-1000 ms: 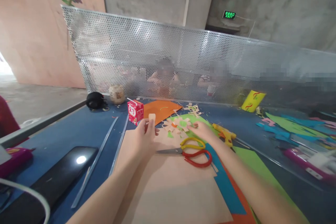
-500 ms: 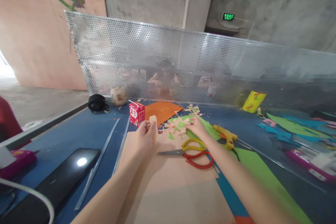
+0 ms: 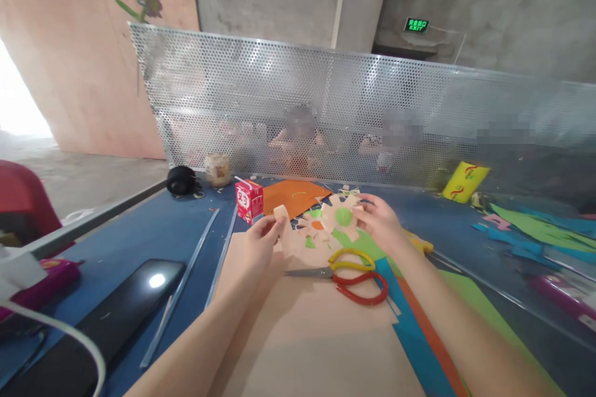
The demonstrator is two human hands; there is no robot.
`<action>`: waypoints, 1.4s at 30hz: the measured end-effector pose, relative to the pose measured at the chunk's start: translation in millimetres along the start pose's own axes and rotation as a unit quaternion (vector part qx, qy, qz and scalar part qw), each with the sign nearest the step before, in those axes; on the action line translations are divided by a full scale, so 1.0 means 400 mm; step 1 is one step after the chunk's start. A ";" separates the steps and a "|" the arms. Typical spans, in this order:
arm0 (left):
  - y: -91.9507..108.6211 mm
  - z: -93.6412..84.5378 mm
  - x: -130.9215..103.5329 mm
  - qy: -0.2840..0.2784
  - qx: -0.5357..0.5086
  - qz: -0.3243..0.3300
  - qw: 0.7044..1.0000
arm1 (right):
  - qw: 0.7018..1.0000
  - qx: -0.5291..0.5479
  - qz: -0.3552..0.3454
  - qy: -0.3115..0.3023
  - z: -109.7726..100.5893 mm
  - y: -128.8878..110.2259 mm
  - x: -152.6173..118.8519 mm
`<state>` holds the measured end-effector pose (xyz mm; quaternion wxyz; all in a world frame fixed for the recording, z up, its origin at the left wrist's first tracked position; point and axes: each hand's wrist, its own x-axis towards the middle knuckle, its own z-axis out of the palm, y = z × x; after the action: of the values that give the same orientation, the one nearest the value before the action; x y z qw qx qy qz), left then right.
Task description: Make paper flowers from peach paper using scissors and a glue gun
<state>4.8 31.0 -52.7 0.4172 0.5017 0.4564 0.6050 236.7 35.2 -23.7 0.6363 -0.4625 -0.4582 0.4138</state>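
Observation:
My left hand (image 3: 259, 247) is closed, pinching a pale strip of paper (image 3: 283, 216) upright between thumb and fingers. On the other side, my right hand (image 3: 380, 223) grips the edge of a cream paper flower (image 3: 331, 216) with a green centre, raised and facing me. Behind and left of it lies a second paper flower (image 3: 317, 225) with an orange centre, partly covered. Scissors (image 3: 326, 272) with one yellow and one red handle rest on the beige paper sheet (image 3: 298, 329) below my hands.
A red drink carton (image 3: 249, 200) with a straw stands left of orange paper (image 3: 298, 193). A phone (image 3: 121, 304) lies at left beside clear glue sticks (image 3: 186, 279). A yellow glue gun (image 3: 421, 243) sits partly behind my right arm. A perforated metal screen (image 3: 261, 93) borders the far edge.
My right hand has lifted the green-centred paper flower off the pile and turned it to face me. My left hand still holds the paper strip. The view has shifted slightly.

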 end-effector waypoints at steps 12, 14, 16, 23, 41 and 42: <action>-0.012 0.008 -0.014 -0.082 -0.063 -0.054 0.993 | 0.983 0.082 0.099 -0.129 0.053 0.016 -0.094; -0.009 0.013 -0.025 -0.100 -0.073 -0.065 0.990 | 0.981 0.084 0.102 -0.138 0.058 0.016 -0.104; -0.003 0.020 -0.037 -0.110 -0.082 -0.072 0.988 | 0.980 0.082 0.106 -0.148 0.063 0.016 -0.113; 0.008 0.032 -0.045 -0.091 -0.094 -0.080 0.988 | 0.982 0.043 0.104 -0.154 0.070 0.016 -0.127; 0.016 0.026 -0.037 -0.081 0.020 -0.056 0.995 | 0.930 -0.152 0.100 -0.320 0.019 0.020 -0.108; 0.019 0.027 -0.038 -0.079 0.026 -0.058 0.995 | 0.928 -0.155 0.096 -0.327 0.016 0.020 -0.107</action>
<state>17.5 15.9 -47.9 0.4735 0.5314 0.4653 0.5262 219.6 -2.4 -39.0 0.3296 -0.4360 -0.6526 0.5248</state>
